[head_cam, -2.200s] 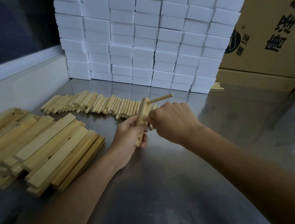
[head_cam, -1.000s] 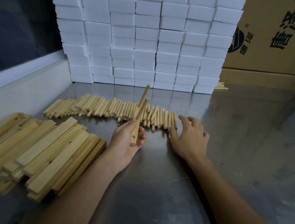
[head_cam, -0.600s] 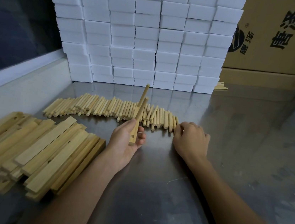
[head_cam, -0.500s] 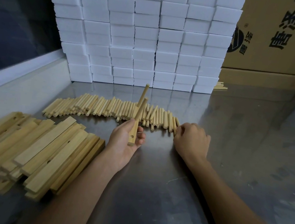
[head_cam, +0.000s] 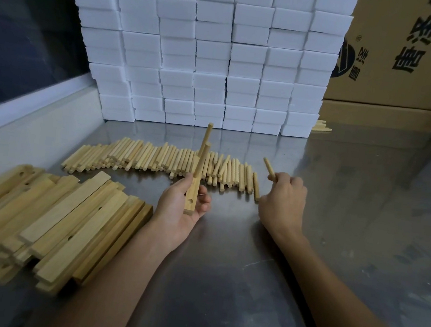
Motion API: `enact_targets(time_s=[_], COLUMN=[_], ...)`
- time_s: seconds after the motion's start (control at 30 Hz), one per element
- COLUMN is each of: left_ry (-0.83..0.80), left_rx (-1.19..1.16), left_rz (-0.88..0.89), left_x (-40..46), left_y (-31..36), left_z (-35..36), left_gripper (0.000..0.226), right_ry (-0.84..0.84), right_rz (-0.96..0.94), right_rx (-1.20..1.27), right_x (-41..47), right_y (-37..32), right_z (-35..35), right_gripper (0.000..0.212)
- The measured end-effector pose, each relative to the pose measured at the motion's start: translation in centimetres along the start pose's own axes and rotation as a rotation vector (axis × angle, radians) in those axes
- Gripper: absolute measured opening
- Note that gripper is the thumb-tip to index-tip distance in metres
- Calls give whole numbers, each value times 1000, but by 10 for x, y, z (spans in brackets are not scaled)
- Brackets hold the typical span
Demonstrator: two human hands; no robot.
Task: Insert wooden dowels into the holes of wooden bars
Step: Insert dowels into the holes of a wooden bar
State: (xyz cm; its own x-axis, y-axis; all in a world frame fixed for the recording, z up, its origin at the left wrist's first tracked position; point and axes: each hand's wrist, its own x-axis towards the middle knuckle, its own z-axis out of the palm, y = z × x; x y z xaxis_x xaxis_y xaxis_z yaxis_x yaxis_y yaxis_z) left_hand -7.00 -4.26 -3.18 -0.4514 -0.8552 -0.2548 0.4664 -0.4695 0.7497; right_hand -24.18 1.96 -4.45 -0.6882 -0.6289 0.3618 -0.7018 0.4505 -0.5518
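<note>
My left hand [head_cam: 177, 210] grips a wooden bar [head_cam: 196, 180] held nearly upright, narrow side toward me. One dowel [head_cam: 207, 134] sticks out from the bar's upper end, and an empty hole shows near its lower end. My right hand [head_cam: 283, 201] pinches a single loose dowel [head_cam: 268, 167] lifted just off the right end of the row of dowels [head_cam: 155, 160] lying on the steel table. A pile of wooden bars [head_cam: 47, 221] with drilled holes lies at the left.
The steel table [head_cam: 339, 205] stretches to the right and toward me. A wall of white foam blocks [head_cam: 204, 47] stands at the back, with cardboard boxes [head_cam: 412, 57] to its right. A white ledge [head_cam: 32, 124] borders the left side.
My right hand left the bar, reached to the right end of the dowel row, closed on one dowel and lifted it. The left hand kept the bar nearly still.
</note>
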Motion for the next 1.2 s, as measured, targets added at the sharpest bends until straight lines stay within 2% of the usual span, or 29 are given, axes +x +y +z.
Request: enact_targets(time_s=[0.1,0.27,0.33,0.5,0.67,1.1,1.2], left_ry=[4,-3,-7,-11,-20,-14,-17], left_rx=[2,-9,-14,-20,-26,-42,-53], left_rz=[0,-4,-6,-7,-11,-11,-13], left_x=[0,-1,-1,-1,0,-1,-2], left_y=[0,0,1,0,1,1,1], left_z=[0,1,1,0,0,1,1], left_gripper=[23,23,24,25,25,27,27], right_ry=[37,-38,-38,60,120,122,127], right_rz=[-76,-209,-261,-217,-130,-254,-278], right_rx=[162,327,334,301,251,284,304], right_x=[-2,-7,-9,-13,-14,-13,-13], right_y=[-4,-4,-4,-6,-7,-7,-5], right_z=[-1,-1,-1,-7,-11,-7,-5], right_gripper=[26,15,20,60,73,62,49])
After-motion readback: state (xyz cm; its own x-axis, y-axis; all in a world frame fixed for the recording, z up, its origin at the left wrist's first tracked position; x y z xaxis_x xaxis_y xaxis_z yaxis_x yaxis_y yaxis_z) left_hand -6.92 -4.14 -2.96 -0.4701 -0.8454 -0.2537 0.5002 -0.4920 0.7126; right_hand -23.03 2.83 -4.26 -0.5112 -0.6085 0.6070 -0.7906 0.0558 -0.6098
